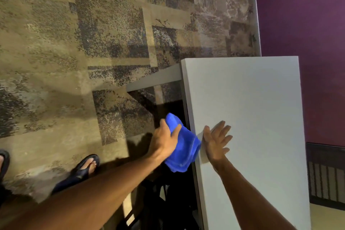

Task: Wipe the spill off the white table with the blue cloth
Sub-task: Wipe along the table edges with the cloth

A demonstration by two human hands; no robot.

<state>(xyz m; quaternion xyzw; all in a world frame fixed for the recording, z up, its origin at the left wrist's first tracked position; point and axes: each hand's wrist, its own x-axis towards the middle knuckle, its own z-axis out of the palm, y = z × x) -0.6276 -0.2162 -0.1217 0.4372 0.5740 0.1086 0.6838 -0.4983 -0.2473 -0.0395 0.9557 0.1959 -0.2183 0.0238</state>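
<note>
The white table (252, 99) fills the right half of the view, its long left edge running toward me. My left hand (164, 140) grips a bunched blue cloth (183, 147) just off that left edge, above the floor. My right hand (216, 141) lies flat on the tabletop near the edge, fingers straight and spread, right beside the cloth. I can make out no spill on the white surface.
Patterned brown carpet (84, 52) covers the floor to the left. A purple wall (308, 43) stands behind the table. Dark objects (168, 201) sit under the table. My foot in a black sandal (87, 168) shows at lower left.
</note>
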